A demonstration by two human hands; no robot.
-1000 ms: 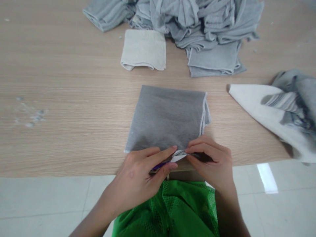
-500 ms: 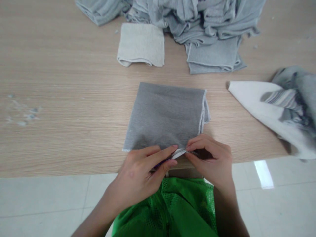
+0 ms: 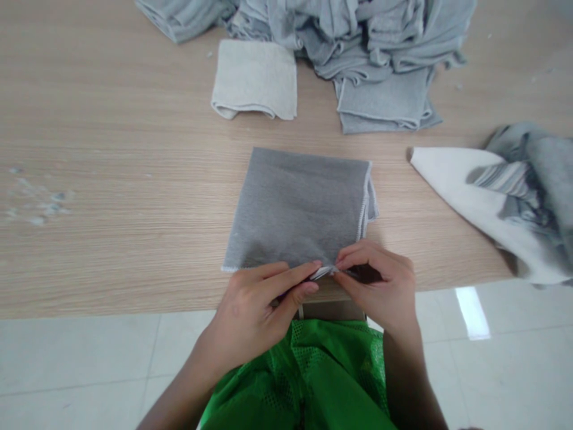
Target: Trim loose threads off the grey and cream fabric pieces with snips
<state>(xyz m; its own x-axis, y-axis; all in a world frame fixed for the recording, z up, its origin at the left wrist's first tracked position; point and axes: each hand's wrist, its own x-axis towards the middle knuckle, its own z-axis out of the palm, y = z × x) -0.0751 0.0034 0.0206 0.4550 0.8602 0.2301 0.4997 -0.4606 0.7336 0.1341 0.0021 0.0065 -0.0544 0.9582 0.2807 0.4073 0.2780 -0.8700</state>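
A grey folded cloth (image 3: 299, 203) with white overlocked edges lies flat near the table's front edge. My left hand (image 3: 262, 310) is closed at its lower edge around what look like thread snips (image 3: 319, 273); a pale blade pokes out past the fingertips, and a bit of purple shows between thumb and fingers. Most of the tool is hidden in the palm. Just right of the blade tip, my right hand (image 3: 380, 280) pinches the cloth's hem at the lower right, thumb and fingers pressed together.
A heap of grey cloths (image 3: 358, 36) lies at the back, with a cream folded cloth (image 3: 255, 77) before it. White fabric (image 3: 452, 173) and striped pieces (image 3: 505, 178) lie at right. Thread scraps (image 3: 40, 206) dot the left. Green mesh clothing (image 3: 313, 370) is below the table edge.
The snips' blade shows less between my hands, and the gap between them has narrowed slightly. The view has shifted a little; the cloth lies as before.
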